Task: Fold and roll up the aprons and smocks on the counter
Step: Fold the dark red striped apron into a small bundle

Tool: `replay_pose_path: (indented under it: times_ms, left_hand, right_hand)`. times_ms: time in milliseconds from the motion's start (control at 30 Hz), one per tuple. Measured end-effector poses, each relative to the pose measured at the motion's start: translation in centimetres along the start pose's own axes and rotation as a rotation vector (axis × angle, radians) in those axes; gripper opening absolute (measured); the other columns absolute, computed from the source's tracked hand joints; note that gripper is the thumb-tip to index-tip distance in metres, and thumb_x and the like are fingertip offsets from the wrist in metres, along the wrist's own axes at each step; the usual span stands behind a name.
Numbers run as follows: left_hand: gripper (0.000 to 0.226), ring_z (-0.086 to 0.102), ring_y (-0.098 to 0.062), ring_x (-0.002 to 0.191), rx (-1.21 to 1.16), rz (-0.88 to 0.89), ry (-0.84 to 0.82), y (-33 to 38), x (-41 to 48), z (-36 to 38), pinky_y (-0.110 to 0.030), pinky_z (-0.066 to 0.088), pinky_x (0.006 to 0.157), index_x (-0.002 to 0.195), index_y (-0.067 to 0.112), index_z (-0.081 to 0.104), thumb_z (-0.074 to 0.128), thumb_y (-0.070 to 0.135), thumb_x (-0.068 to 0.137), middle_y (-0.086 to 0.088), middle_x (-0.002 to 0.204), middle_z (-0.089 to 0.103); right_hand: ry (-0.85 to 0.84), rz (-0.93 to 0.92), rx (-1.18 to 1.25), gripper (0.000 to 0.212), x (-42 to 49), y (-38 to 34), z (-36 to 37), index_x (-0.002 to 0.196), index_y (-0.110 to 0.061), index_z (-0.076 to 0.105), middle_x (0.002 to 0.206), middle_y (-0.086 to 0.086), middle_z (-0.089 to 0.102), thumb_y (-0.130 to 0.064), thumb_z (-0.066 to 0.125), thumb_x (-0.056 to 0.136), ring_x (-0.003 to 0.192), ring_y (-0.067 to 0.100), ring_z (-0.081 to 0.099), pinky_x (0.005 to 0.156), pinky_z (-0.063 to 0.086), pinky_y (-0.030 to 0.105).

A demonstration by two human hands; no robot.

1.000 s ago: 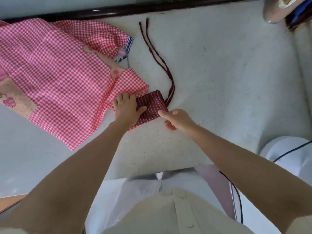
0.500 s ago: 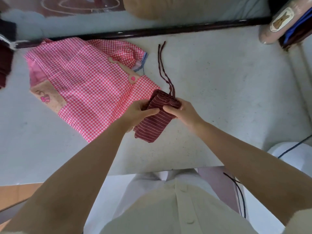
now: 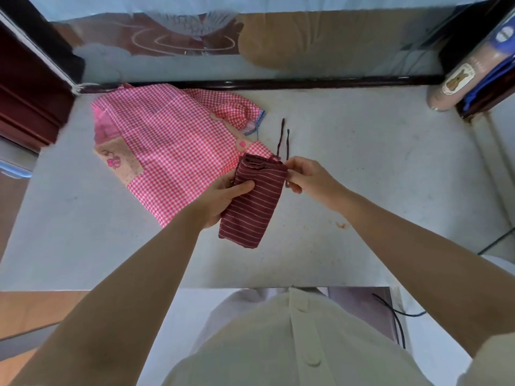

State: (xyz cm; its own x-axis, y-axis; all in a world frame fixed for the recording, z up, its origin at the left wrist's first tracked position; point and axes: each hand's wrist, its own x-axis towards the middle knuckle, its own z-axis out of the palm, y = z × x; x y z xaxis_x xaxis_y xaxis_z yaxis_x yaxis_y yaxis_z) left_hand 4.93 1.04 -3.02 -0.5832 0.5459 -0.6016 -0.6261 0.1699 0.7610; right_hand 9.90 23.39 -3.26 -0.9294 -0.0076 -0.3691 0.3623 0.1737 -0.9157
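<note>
A glass pane (image 3: pixel 320 54) stands behind, dark wooden panelling (image 3: pixel 25 107) at left.

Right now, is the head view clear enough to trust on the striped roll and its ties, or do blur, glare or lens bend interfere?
Head view: the striped roll, left hand and right hand are fairly sharp; the ties look thin and slightly smeared; light is soft and even, shadows faint; the glass panel behind the counter carries reflections; wide-angle bend bows the frame's edges.
</note>
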Motion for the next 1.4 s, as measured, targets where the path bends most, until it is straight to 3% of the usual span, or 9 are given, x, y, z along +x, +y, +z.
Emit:
replay_pose_path:
  times_ms: [133, 333, 500, 600, 767, 933, 1033, 1167, 1400]
  left_hand:
    - [0.037, 0.066, -0.03, 0.107, -0.088, 0.047, 0.053, -0.1, -0.5, -0.1, -0.045, 0.054, 0.091, 0.125, 0.018, 0.059, 0.063, 0.021, 0.088, -0.011, 0.119, 0.068]
    - [0.023, 0.072, -0.022, 0.09, -0.135, 0.231, 0.342, 0.4, -0.7, 1.1, -0.036, 0.06, 0.073, 0.111, 0.017, 0.064, 0.067, 0.012, 0.089, -0.005, 0.101, 0.073]
    - [0.049, 0.06, -0.019, 0.115, -0.011, 0.306, 0.357, 1.3, -1.5, 1.2, -0.047, 0.041, 0.106, 0.115, 0.016, 0.062, 0.046, 0.056, 0.091, 0.0, 0.125, 0.064]
    - [0.048, 0.038, -0.024, 0.137, -0.093, 0.386, 0.426, 1.8, -1.1, 0.8, -0.053, 0.021, 0.113, 0.084, 0.024, 0.067, 0.025, 0.046, 0.091, 0.005, 0.146, 0.048]
    - [0.041, 0.055, -0.016, 0.118, 0.208, 0.325, 0.229, 1.2, -0.4, 0.8, -0.05, 0.032, 0.11, 0.119, 0.023, 0.06, 0.035, 0.046, 0.096, 0.003, 0.122, 0.064]
    - [0.038, 0.058, -0.026, 0.085, 0.315, 0.275, 0.173, -0.5, 0.0, 0.1, -0.044, 0.045, 0.096, 0.099, -0.002, 0.06, 0.033, 0.024, 0.105, -0.017, 0.09, 0.061]
    - [0.029, 0.057, -0.018, 0.072, 0.823, 0.32, 0.088, -2.0, -0.2, 1.0, -0.037, 0.05, 0.075, 0.102, 0.009, 0.063, 0.036, 0.021, 0.105, -0.009, 0.082, 0.062]
    - [0.024, 0.062, -0.013, 0.076, 1.574, 0.535, -0.023, -2.2, -0.3, 2.4, -0.026, 0.052, 0.072, 0.103, 0.017, 0.067, 0.043, 0.023, 0.099, 0.0, 0.088, 0.067]
    - [0.023, 0.057, -0.012, 0.084, 1.745, 0.762, -0.283, 1.3, -1.2, 3.2, -0.022, 0.044, 0.075, 0.11, 0.016, 0.064, 0.049, 0.027, 0.097, 0.002, 0.099, 0.064]
  right_hand:
    - [0.169, -0.013, 0.107, 0.021, -0.2, -0.3, 2.5, 0.1, 0.001, 0.06, 0.068, 0.005, 0.062, -0.018, 0.051, 0.101, 0.048, 0.011, 0.047, 0.052, 0.039, 0.024]
    - [-0.088, 0.119, 0.241, 0.051, -1.3, -0.6, 6.1, 0.13, -0.019, 0.055, 0.118, 0.003, 0.068, -0.053, 0.041, 0.096, 0.105, 0.017, 0.067, 0.083, 0.057, 0.031]
    - [-0.126, 0.229, 0.506, 0.025, -1.3, -1.3, 4.8, 0.123, -0.013, 0.056, 0.116, 0.011, 0.067, -0.021, 0.048, 0.1, 0.101, 0.026, 0.068, 0.09, 0.054, 0.037]
    - [-0.193, 0.355, 0.508, 0.029, -2.1, -2.0, 3.3, 0.116, -0.01, 0.057, 0.1, 0.01, 0.068, -0.03, 0.046, 0.098, 0.085, 0.024, 0.066, 0.081, 0.054, 0.037]
    - [-0.231, 0.373, 0.573, 0.032, -3.1, -2.3, 2.4, 0.114, -0.01, 0.056, 0.09, 0.006, 0.07, -0.033, 0.043, 0.097, 0.077, 0.018, 0.067, 0.068, 0.058, 0.029]
    - [-0.155, 0.326, 0.696, 0.03, -3.3, -2.3, 2.0, 0.113, -0.012, 0.058, 0.089, 0.005, 0.071, -0.031, 0.044, 0.095, 0.076, 0.018, 0.068, 0.068, 0.059, 0.031]
    - [-0.048, 0.3, 0.772, 0.027, -2.8, -2.3, 2.2, 0.111, -0.013, 0.061, 0.091, 0.007, 0.072, -0.031, 0.046, 0.098, 0.078, 0.022, 0.069, 0.074, 0.058, 0.036]
    - [0.183, 0.314, 0.422, 0.027, -1.3, -2.3, 2.0, 0.117, -0.012, 0.062, 0.111, 0.015, 0.07, -0.026, 0.053, 0.096, 0.09, 0.029, 0.07, 0.079, 0.058, 0.04]
    - [-0.067, 0.324, -0.346, 0.023, -1.1, -2.6, 1.4, 0.116, -0.014, 0.06, 0.102, 0.009, 0.066, -0.025, 0.054, 0.097, 0.087, 0.025, 0.066, 0.075, 0.054, 0.033]
